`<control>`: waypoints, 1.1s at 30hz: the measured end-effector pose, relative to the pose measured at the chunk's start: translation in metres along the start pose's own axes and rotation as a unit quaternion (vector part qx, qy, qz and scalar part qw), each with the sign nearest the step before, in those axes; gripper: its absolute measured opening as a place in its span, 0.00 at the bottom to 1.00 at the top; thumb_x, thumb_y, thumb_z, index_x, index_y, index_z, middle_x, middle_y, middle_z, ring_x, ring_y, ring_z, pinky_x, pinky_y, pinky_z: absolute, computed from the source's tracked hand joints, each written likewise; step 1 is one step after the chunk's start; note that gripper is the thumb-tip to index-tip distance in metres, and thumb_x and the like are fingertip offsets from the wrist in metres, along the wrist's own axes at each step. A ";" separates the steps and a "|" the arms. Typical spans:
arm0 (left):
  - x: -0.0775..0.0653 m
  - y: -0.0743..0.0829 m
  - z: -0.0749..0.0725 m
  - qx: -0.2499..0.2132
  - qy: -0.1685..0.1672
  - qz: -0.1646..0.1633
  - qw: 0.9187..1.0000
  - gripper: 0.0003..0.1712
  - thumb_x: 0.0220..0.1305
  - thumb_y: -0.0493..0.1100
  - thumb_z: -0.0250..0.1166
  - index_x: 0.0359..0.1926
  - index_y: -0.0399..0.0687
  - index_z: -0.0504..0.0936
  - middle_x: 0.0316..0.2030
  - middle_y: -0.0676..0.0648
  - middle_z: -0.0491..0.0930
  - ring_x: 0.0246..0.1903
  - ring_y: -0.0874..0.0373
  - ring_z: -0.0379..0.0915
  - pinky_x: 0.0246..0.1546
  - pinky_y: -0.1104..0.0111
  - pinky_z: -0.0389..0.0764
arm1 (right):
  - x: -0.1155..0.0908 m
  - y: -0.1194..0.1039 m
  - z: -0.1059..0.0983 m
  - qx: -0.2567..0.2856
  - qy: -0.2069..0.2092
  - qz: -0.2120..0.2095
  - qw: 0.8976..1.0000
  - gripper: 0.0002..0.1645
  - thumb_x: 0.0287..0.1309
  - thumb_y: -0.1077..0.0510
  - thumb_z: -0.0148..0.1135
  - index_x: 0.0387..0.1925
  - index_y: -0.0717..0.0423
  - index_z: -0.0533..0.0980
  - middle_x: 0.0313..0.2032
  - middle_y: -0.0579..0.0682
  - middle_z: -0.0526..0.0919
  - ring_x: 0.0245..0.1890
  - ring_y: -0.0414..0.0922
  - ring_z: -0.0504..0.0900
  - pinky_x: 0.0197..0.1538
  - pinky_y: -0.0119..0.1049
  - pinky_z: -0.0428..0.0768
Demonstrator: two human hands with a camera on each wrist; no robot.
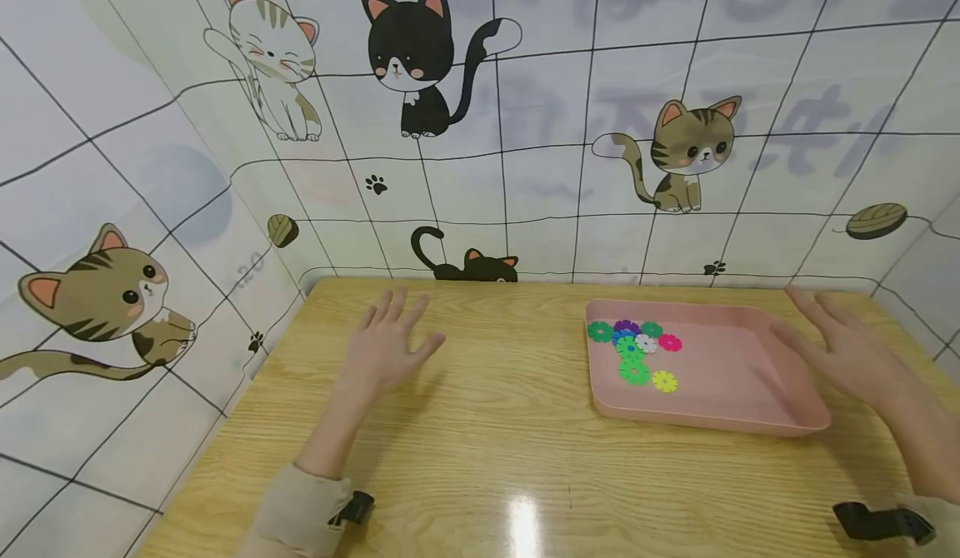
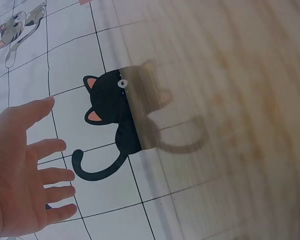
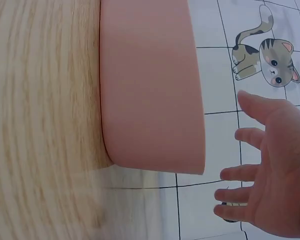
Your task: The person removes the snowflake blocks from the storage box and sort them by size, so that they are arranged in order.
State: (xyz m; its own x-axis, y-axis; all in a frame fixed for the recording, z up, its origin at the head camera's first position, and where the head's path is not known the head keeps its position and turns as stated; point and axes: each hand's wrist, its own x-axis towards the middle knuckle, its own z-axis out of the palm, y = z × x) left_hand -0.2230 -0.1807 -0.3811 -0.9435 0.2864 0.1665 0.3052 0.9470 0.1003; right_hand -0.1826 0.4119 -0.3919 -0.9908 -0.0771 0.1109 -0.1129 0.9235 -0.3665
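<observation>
A pink tray [image 1: 735, 379] lies on the right part of the wooden worktop [image 1: 480, 408], closer to its far edge than to its near edge. In the tray are small flower-shaped discs [image 1: 631, 348], which gather at the tray's left end, mostly toward its far left corner, while the right part of the tray floor is bare. I count one purple disc [image 1: 627, 326], one white disc [image 1: 646, 344], one pink disc [image 1: 671, 342] and one yellow disc [image 1: 664, 381], this last one lying apart, closer to the tray's near edge. There is also a blue disc [image 1: 619, 339], partly covered, and at least four green discs [image 1: 600, 331]; some of these overlap, so I cannot tell the exact number. The left hand [image 1: 387, 346] is above the worktop near its far left corner, released, with the fingers straight and spread, and it holds nothing. The right hand [image 1: 851, 350] is also released, with extended fingers, just beside the tray's right edge; the right wrist view shows a gap between this hand and the tray's outer wall. Each forearm has a light sleeve with one black strap. Behind the far edge stands a white wall covering [image 1: 540, 183] with black grid lines, where the head view shows five drawn cats [image 1: 410, 46]
</observation>
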 end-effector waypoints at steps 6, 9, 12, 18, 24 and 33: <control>0.002 0.010 0.002 -0.015 0.004 0.013 1.000 0.44 0.71 0.71 0.50 0.78 0.54 0.59 0.76 0.36 0.54 0.75 0.39 0.48 0.73 0.47 0.53 | -0.001 0.006 0.004 0.021 -0.002 -0.021 1.000 0.50 0.73 0.44 0.53 0.80 0.55 0.38 0.71 0.82 0.45 0.65 0.84 0.47 0.52 0.83 0.52; 0.003 0.017 0.001 -0.019 0.004 0.019 1.000 0.44 0.71 0.70 0.51 0.78 0.54 0.60 0.75 0.35 0.56 0.75 0.39 0.50 0.72 0.46 0.56 | -0.001 0.008 0.005 0.022 -0.002 -0.026 0.999 0.50 0.73 0.45 0.54 0.80 0.58 0.38 0.70 0.82 0.49 0.63 0.83 0.54 0.51 0.81 0.57; 0.004 0.025 0.000 -0.029 0.004 0.027 0.999 0.43 0.71 0.70 0.53 0.77 0.54 0.61 0.74 0.35 0.58 0.74 0.40 0.52 0.71 0.47 0.58 | -0.001 0.010 0.005 0.021 -0.008 -0.024 0.999 0.51 0.73 0.45 0.55 0.79 0.61 0.38 0.68 0.83 0.52 0.57 0.84 0.62 0.49 0.78 0.64; 0.007 0.039 0.003 -0.054 0.002 0.041 0.998 0.42 0.70 0.70 0.53 0.77 0.55 0.62 0.73 0.37 0.62 0.72 0.40 0.58 0.69 0.45 0.61 | -0.004 0.015 0.006 0.031 -0.034 -0.013 0.999 0.52 0.74 0.46 0.55 0.78 0.66 0.36 0.60 0.86 0.61 0.50 0.82 0.72 0.45 0.74 0.72; 0.011 0.055 0.007 -0.078 -0.003 0.052 0.996 0.42 0.69 0.69 0.55 0.76 0.54 0.64 0.71 0.38 0.66 0.69 0.40 0.63 0.67 0.43 0.64 | -0.006 0.018 0.008 0.034 -0.049 -0.006 0.998 0.50 0.74 0.46 0.55 0.75 0.74 0.42 0.46 0.79 0.75 0.42 0.74 0.80 0.40 0.66 0.78; 0.015 0.076 0.012 -0.111 -0.002 0.083 0.990 0.41 0.70 0.67 0.57 0.74 0.50 0.67 0.67 0.41 0.71 0.65 0.40 0.69 0.62 0.44 0.70 | -0.009 0.021 0.012 0.036 -0.064 0.007 0.997 0.45 0.74 0.47 0.55 0.70 0.79 0.51 0.34 0.61 0.82 0.32 0.53 0.81 0.31 0.45 0.77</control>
State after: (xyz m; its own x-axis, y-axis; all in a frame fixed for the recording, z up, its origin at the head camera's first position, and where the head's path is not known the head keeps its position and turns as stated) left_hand -0.2153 -0.1028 -0.3832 -0.8785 0.4364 0.1945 0.4763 0.8316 0.2857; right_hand -0.1771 0.4272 -0.4113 -0.9931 -0.1169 -0.0116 -0.1004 0.8957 -0.4332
